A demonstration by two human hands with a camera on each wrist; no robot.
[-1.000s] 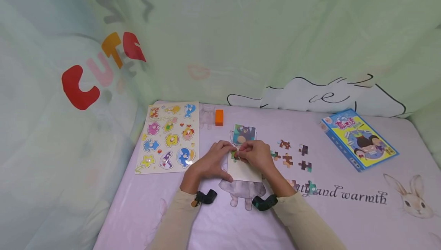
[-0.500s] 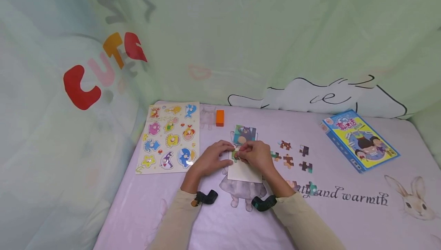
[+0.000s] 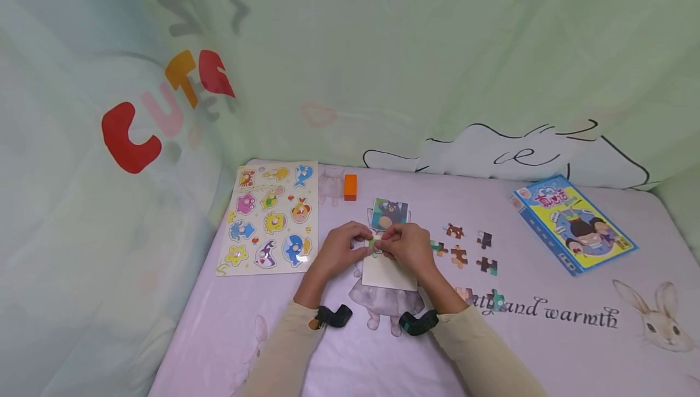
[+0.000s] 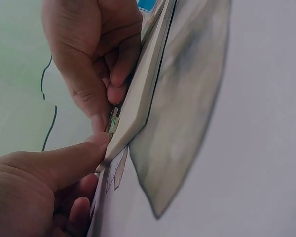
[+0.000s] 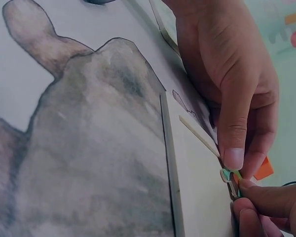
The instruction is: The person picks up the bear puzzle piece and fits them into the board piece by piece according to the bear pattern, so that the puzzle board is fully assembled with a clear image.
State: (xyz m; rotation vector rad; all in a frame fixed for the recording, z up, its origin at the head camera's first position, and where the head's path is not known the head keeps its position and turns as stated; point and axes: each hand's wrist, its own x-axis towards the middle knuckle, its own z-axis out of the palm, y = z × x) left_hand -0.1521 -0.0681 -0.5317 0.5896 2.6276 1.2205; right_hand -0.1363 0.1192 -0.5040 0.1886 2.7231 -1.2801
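Observation:
In the head view a pale tray board (image 3: 389, 276) lies before me, with a small green jigsaw piece (image 3: 375, 244) at its upper left corner. My right hand (image 3: 409, 248) pinches a jigsaw piece (image 5: 233, 185) there between thumb and fingertips. From the other side my left hand (image 3: 343, 250) brings its thumb to the same spot, its fingers curled at the board's corner. Both thumbs meet at the piece in the left wrist view, and fingertips cover much of it. A bear picture card (image 3: 389, 214) lies just beyond the board.
Several loose jigsaw pieces (image 3: 459, 256) lie right of the board. A sea-animal knob puzzle (image 3: 273, 220) lies at left, an orange block (image 3: 350, 187) stands at the back, and a blue and yellow box (image 3: 574, 224) lies at right. A curtain (image 3: 339, 69) hangs behind.
My left thumb has moved up from the board's lower left edge to the green piece, and its fingers have drawn together. The right hand stays nearly still.

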